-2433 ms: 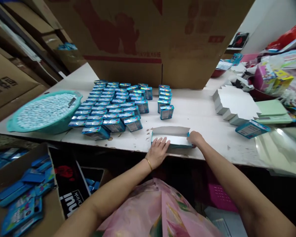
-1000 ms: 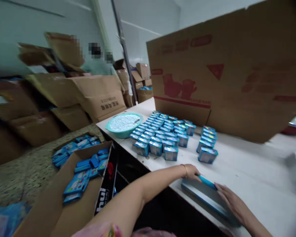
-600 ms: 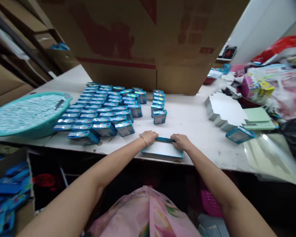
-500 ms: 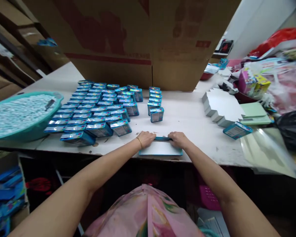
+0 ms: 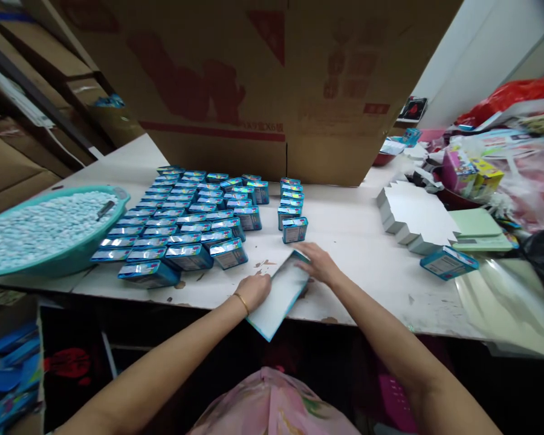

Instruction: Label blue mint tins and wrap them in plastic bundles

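Note:
A flat white carton with blue edges (image 5: 278, 296) lies slanted at the table's front edge, its near end hanging past the edge. My left hand (image 5: 252, 291), with a gold bracelet on the wrist, is closed on the carton's left long side. My right hand (image 5: 316, 264) grips its far corner with fingers bent over it. Just beyond the carton stand several rows of small blue boxes (image 5: 188, 220) and a short separate column of the same boxes (image 5: 292, 211).
A teal basin of small white pieces (image 5: 40, 229) sits at the left. A big brown cardboard box (image 5: 263, 84) stands behind the rows. Flat white carton blanks (image 5: 414, 214), green sheets (image 5: 478, 229), one blue box (image 5: 448, 263) and cluttered packaging lie at the right. A box of blue packs (image 5: 9, 368) is on the floor.
The carton has been swung from lying along the table edge to a slant, one end now over the edge. Both hands turned with it. The camera swung left and back.

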`<state>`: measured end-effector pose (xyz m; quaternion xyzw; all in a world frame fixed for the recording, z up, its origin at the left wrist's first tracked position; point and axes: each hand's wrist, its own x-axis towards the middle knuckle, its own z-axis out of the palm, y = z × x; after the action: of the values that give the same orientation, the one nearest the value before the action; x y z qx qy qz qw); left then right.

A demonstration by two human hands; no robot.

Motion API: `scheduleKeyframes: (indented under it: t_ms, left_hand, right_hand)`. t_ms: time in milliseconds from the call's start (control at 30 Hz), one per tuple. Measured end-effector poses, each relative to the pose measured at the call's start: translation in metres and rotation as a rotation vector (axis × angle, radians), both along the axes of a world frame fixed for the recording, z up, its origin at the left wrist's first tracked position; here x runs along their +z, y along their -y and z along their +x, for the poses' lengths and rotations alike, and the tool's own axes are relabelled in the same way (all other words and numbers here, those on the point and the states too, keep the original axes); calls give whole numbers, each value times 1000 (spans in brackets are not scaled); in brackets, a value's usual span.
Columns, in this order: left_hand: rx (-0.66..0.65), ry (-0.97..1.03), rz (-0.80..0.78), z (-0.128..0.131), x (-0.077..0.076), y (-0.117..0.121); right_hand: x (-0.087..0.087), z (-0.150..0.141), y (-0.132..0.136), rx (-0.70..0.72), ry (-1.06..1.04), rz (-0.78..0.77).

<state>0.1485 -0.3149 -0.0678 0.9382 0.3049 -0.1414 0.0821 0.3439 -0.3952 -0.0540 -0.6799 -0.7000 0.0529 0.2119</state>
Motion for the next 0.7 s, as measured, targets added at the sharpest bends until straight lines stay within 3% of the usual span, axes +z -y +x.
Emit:
scheduleKeyframes:
  t_ms: [100, 233, 300, 400, 533, 600, 700]
  left_hand:
    - [139, 78, -57, -15, -3, -7]
    - [190, 260, -203, -17, -6, -9]
    - [227, 405, -223, -12, -12, -10]
    - [297, 668, -235, 0, -30, -8]
    - [347, 816, -270, 17, -51, 2]
    - [401, 866, -276, 23, -49, 0]
    - [500, 1006, -346, 39, -31, -22]
  right_hand:
    - [1, 25, -19, -290, -352, 286]
    - [-5, 40, -28, -455, -638, 362]
    - [-12, 26, -23, -535, -729, 371]
    - [-29, -20, -13, -680, -846, 327]
    - [-47, -67, -8, -684, -937, 197]
    - [-46, -60, -11, -677, -966, 191]
    - [-35, -18, -24, -674, -979, 306]
